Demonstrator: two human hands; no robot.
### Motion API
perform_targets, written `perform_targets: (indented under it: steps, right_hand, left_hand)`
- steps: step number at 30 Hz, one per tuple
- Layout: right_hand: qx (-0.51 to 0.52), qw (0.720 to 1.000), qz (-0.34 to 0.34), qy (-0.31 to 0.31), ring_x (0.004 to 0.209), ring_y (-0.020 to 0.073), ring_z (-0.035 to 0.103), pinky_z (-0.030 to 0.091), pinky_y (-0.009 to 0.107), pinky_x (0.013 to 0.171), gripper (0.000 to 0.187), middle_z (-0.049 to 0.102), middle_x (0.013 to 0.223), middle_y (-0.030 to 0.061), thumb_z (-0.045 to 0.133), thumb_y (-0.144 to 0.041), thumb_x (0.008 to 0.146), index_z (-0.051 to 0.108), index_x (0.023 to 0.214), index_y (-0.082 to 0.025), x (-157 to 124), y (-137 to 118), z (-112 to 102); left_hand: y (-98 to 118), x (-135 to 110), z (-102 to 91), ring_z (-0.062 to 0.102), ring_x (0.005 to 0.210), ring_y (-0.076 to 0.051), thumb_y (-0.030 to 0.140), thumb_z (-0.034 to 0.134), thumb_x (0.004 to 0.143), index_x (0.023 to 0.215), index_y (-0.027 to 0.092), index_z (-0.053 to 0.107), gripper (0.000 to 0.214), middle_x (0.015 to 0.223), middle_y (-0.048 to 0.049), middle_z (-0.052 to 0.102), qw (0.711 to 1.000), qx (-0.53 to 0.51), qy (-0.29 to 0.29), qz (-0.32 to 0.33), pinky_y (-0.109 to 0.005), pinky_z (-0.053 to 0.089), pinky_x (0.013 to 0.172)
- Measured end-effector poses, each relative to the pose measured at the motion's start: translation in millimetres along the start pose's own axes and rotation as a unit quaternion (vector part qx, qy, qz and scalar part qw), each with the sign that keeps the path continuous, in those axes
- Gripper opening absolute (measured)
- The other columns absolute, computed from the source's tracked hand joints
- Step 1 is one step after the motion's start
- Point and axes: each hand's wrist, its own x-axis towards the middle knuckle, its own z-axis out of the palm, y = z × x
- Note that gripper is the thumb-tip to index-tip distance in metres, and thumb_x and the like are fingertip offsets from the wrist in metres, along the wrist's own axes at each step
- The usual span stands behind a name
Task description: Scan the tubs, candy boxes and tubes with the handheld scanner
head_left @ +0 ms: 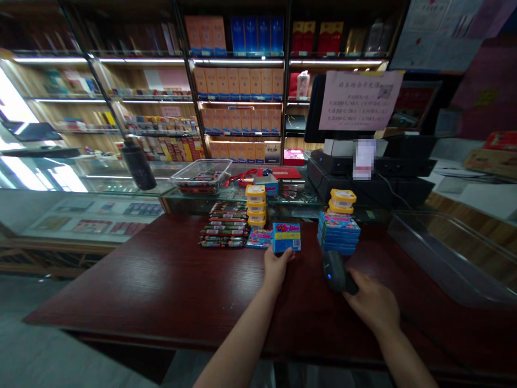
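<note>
My left hand holds a small blue packet upright over the dark red counter, fingers closed on its lower edge. My right hand grips a black barcode scanner with a blue light, its head turned toward the packet. A stack of matching blue packets sits just behind the scanner, with yellow tubs behind it. More yellow tubs are stacked left of the held packet, beside a pile of dark flat packs and another blue packet lying flat.
A black till and screen with a paper notice stand at the back right. A clear tray rests on the glass display case. A clear plastic bin sits at the right. Shelves of boxed goods fill the back wall.
</note>
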Motion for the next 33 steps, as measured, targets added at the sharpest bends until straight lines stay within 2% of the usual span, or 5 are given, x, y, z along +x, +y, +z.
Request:
perform_targets:
  steps: [4, 9, 13, 16, 33]
  right_hand:
    - [0.005, 1.0, -0.017, 0.026, 0.077, 0.0194, 0.066, 0.044, 0.029, 0.062, 0.03, 0.071, 0.096, 0.0035, 0.048, -0.029, 0.082, 0.06, 0.108, -0.024, -5.0, 3.2, 6.9]
    - [0.028, 0.998, -0.023, 0.046, 0.075, 0.0203, 0.066, 0.044, 0.03, 0.061, 0.028, 0.071, 0.093, 0.0035, 0.047, -0.031, 0.083, 0.061, 0.106, -0.022, -6.9, 8.4, 8.0]
    - [0.044, 0.998, -0.019, 0.035, 0.073, 0.02, 0.066, 0.045, 0.031, 0.061, 0.028, 0.072, 0.091, 0.0031, 0.047, -0.032, 0.082, 0.06, 0.104, -0.023, -7.5, 6.4, 7.3]
    - [0.035, 0.999, -0.008, 0.02, 0.073, 0.0211, 0.066, 0.045, 0.032, 0.06, 0.028, 0.072, 0.092, 0.0047, 0.046, -0.031, 0.082, 0.061, 0.104, -0.022, -7.5, 3.5, 5.6]
    - [0.012, 1.0, 0.016, -0.012, 0.075, 0.021, 0.067, 0.046, 0.031, 0.062, 0.028, 0.072, 0.09, 0.0022, 0.045, -0.031, 0.083, 0.06, 0.105, -0.024, -7.7, -1.2, -0.2]
  left_hand:
    - [14.6, 8.4, -4.8, 0.061, 0.072, -0.017, 0.032, 0.067, 0.072, 0.086, 0.015, 0.063, 0.023, 0.08, -0.0045, 0.066, 0.962, 0.219, 0.035, 0.16, -0.031, 0.051, 0.07]
    - [61.2, 25.9, -25.7, 0.058, 0.08, -0.016, 0.018, 0.057, 0.077, 0.087, 0.019, 0.066, 0.013, 0.085, -0.0034, 0.062, 0.821, 0.473, -0.004, 0.318, -0.027, 0.046, 0.074]
    - [77.1, 35.2, -51.1, 0.055, 0.086, -0.018, 0.017, 0.05, 0.083, 0.098, 0.021, 0.065, 0.021, 0.091, -0.0055, 0.06, 0.677, 0.659, -0.074, 0.32, -0.029, 0.044, 0.078]
    - [71.0, 35.6, -62.7, 0.053, 0.09, -0.019, 0.02, 0.043, 0.089, 0.099, 0.021, 0.065, 0.024, 0.093, -0.0071, 0.058, 0.613, 0.735, -0.099, 0.271, -0.029, 0.042, 0.079]
    - [57.4, 32.8, -62.6, 0.048, 0.097, -0.024, 0.038, 0.052, 0.087, 0.091, 0.023, 0.069, 0.023, 0.098, -0.0081, 0.057, 0.608, 0.771, -0.031, 0.185, -0.034, 0.038, 0.082]
